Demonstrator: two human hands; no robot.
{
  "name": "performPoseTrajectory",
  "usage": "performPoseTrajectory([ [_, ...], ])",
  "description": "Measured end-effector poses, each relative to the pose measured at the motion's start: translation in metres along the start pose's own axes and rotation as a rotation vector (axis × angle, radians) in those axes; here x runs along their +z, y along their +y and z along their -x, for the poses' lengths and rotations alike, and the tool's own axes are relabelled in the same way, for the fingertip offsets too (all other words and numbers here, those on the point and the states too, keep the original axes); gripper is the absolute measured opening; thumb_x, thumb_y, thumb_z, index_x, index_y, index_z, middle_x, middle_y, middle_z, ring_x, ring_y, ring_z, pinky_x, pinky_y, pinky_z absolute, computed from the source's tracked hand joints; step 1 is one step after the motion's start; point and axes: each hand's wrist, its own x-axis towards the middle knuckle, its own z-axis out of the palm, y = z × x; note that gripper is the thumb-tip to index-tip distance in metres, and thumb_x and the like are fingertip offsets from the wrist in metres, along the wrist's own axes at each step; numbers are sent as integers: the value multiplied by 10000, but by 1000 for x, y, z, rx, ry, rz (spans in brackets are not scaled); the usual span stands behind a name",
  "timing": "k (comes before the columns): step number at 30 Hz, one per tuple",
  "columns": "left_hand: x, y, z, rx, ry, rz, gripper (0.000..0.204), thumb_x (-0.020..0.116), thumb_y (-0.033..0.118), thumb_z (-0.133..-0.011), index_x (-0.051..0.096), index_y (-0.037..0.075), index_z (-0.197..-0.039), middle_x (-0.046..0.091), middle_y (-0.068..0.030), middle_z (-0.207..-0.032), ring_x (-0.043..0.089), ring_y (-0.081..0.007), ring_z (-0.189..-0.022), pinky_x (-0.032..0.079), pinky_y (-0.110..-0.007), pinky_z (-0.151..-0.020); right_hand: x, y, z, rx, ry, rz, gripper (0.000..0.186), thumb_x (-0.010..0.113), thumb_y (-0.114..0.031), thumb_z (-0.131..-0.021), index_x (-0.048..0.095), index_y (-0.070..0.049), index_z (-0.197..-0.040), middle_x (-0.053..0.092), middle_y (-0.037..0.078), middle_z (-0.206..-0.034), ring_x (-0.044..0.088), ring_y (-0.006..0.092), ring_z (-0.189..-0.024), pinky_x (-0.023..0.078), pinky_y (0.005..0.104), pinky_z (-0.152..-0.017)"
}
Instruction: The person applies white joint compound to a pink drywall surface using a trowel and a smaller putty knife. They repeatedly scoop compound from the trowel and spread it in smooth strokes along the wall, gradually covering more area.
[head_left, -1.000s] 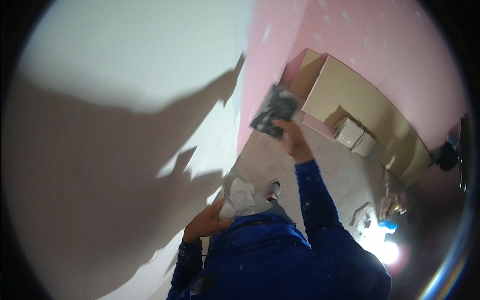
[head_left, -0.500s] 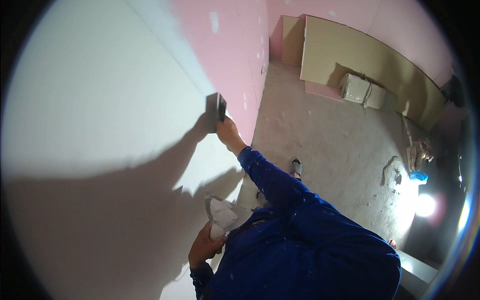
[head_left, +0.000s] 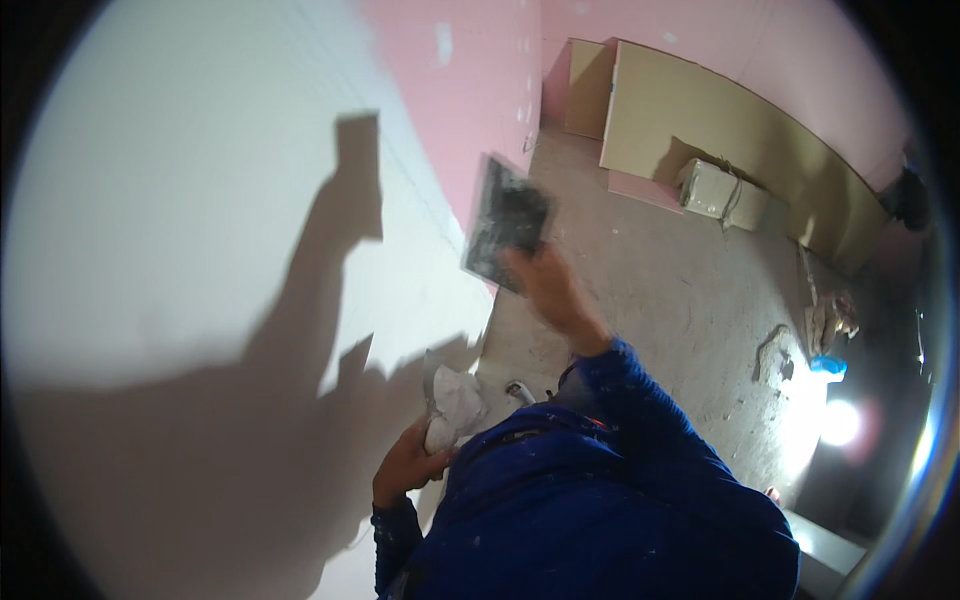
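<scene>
My right hand grips a wide, dark drywall knife, its blade smeared with pale compound and slightly blurred. The blade is held out in front of the wall, which is white nearby and pink farther off; its shadow falls on the white part. Low and close to my body, my left hand is closed around a lump of white joint compound on a thin grey plate or blade. The handle of that holder is hidden by my fingers.
Large tan boards lean along the far pink wall. A pale wrapped bundle tied with cord lies before them on the grey floor. At the right, a bright lamp glares beside a blue object.
My right hand has pulled the drywall knife away from the wall, rightward and toward me, turning the blade's broad face into view. The left hand has barely moved.
</scene>
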Motion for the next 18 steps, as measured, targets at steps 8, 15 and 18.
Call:
performPoseTrajectory([
  [8,-8,6,-34,193,-78,87,707,762,171,-914,410,68,-1519,597,14,-828,540,-60,-619,447,-223,-522,-87,-58,55,-487,-391,399,335,759,-130,-867,729,-150,-1200,709,24,-1202,604,213,-1196,444,407,-1079],
  [15,-28,41,-55,172,-131,-71,683,768,206,-900,462,85,-1498,655,-39,-931,599,-97,-673,521,-265,-588,-82,-93,64,-778,-759,923,374,716,-201,-829,732,-346,-1173,624,-47,-1362,413,248,-1411,233,604,-1231],
  [18,-26,59,-50,165,-96,-110,648,760,166,-900,488,95,-1483,654,-19,-919,588,-81,-668,508,-258,-591,-84,-98,62,-799,-764,985,361,698,-200,-848,722,-334,-1183,628,-38,-1354,404,247,-1420,216,614,-1235],
])
